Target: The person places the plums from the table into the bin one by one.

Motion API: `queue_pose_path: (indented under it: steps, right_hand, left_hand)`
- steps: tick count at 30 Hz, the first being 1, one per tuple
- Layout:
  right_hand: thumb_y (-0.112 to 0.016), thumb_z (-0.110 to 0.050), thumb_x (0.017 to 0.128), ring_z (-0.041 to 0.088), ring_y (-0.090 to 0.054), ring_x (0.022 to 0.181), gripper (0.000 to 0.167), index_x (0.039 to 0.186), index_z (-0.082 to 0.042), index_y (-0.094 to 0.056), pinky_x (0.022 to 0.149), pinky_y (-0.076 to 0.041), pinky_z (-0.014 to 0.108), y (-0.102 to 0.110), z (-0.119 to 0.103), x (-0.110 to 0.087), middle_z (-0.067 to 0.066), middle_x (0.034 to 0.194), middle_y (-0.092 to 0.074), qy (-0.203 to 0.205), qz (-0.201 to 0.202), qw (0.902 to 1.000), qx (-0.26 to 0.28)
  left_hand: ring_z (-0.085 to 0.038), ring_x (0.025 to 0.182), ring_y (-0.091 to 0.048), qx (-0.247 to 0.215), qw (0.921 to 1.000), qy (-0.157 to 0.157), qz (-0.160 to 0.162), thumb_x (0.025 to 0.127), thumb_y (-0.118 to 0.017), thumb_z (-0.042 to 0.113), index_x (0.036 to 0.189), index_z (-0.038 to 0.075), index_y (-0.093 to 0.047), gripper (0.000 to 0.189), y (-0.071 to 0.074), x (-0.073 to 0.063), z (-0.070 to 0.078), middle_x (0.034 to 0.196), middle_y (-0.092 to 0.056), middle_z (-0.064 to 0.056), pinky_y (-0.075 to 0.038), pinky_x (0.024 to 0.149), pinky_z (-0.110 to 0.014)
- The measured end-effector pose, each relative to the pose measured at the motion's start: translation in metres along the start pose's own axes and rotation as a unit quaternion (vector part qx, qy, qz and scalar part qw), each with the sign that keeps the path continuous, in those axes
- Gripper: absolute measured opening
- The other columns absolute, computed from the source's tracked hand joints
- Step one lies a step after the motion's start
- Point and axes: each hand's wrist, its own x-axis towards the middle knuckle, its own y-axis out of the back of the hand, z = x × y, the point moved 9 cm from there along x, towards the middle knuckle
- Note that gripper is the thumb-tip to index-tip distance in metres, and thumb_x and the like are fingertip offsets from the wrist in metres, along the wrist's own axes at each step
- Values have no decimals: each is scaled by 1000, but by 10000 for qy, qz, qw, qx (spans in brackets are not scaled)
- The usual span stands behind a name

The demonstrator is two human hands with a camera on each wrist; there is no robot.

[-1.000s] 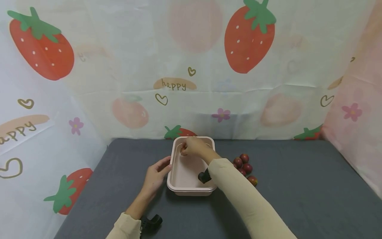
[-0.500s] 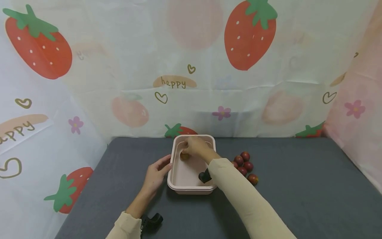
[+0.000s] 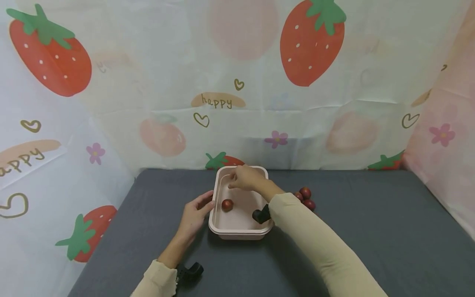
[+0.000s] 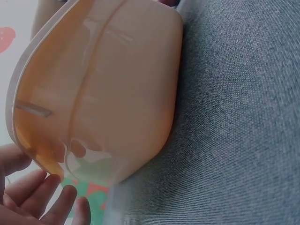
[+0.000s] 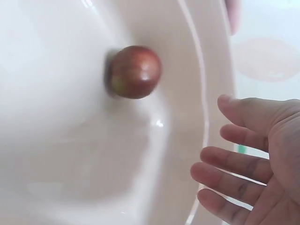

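A pale pink rectangular box (image 3: 241,236) stands on the table. Inside it, towards the left wall, lies one dark red plum (image 3: 227,205), which the right wrist view shows with a greenish patch on the plum (image 5: 136,72). My right hand (image 3: 246,178) is over the far end of the box, fingers apart and holding nothing; the right wrist view shows the fingers of the hand (image 5: 255,161) loosely spread. My left hand (image 3: 194,212) rests at the box's left side, with relaxed fingers (image 4: 56,204) right at the rim in the left wrist view.
Several more plums (image 3: 305,192) lie on the grey table (image 3: 371,231) right of the box, partly hidden by my right sleeve (image 3: 315,231). A fruit-printed cloth (image 3: 237,62) hangs behind the table.
My right hand has let go of the plum and lifted slightly to the right. The plum has moved towards the near side inside the box. My left hand has stayed at the rim.
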Motion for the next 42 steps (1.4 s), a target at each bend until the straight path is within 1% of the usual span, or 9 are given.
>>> queue_pose_path:
  steps: [6,13,20,25,28,32,35,38,42]
  right_hand:
    - [-69,-30,90,22,-65,98,36,118,-7,-68,83,-54,36,20,-9,-19,9,110,-70,363,51,9993,-41]
    - [-68,-28,91,23,-66,100,33,115,-5,-69,86,-54,37,47,-10,-50,10,108,-71,806,364,9960,-156]
    - [-69,-24,90,23,-67,93,31,113,-4,-70,80,-55,35,68,-1,-82,11,105,-73,936,759,9927,-36]
    - [-70,-25,89,19,-65,88,30,112,-5,-70,79,-55,35,74,14,-107,9,102,-72,975,1050,9896,100]
    - [-69,-25,90,18,-66,88,31,112,-4,-69,80,-55,36,74,28,-121,10,103,-71,852,1152,9893,268]
    - [-70,-25,90,21,-67,91,29,112,-5,-69,83,-55,40,72,47,-139,11,105,-71,698,1339,9874,475]
    - [-70,-22,89,20,-67,90,27,111,-7,-70,82,-55,39,71,58,-152,8,104,-72,667,1570,9836,592]
    - [-71,-20,89,18,-66,86,25,111,-7,-70,77,-54,34,70,70,-165,5,100,-71,630,1757,9798,715]
    - [-70,-20,90,17,-65,85,24,111,-8,-70,77,-54,33,65,85,-181,5,99,-71,594,1874,9771,820]
  left_hand:
    - [-27,126,-54,19,10000,22,10,95,-62,14,135,5,-57,41,0,0,-1,135,-60,-16,-43,106,-46]
    - [-28,127,-54,54,10000,21,26,95,-61,14,135,5,-56,41,-1,0,0,136,-59,-17,-43,106,-47]
    - [-28,128,-53,50,10000,44,4,96,-61,15,136,5,-56,41,-1,2,-1,137,-59,-16,-43,106,-46]
    - [-29,128,-53,75,9999,73,26,96,-61,15,136,5,-55,42,-1,0,-1,137,-58,-17,-42,107,-46]
    - [-29,128,-53,58,9999,106,53,95,-61,14,136,5,-56,42,-1,0,-1,136,-59,-17,-43,107,-46]
    - [-27,127,-54,-23,9999,85,68,95,-61,13,135,5,-57,41,0,1,-1,135,-60,-16,-44,106,-45]
    - [-27,126,-54,-34,10000,63,69,95,-62,13,135,5,-57,41,0,1,-1,135,-60,-16,-44,105,-45]
    - [-27,126,-55,-29,10000,53,66,95,-62,13,135,5,-57,41,0,2,-1,135,-60,-16,-44,105,-45]
    - [-27,126,-55,-31,9999,71,83,95,-61,13,134,5,-57,41,0,2,-1,134,-60,-16,-44,105,-45]
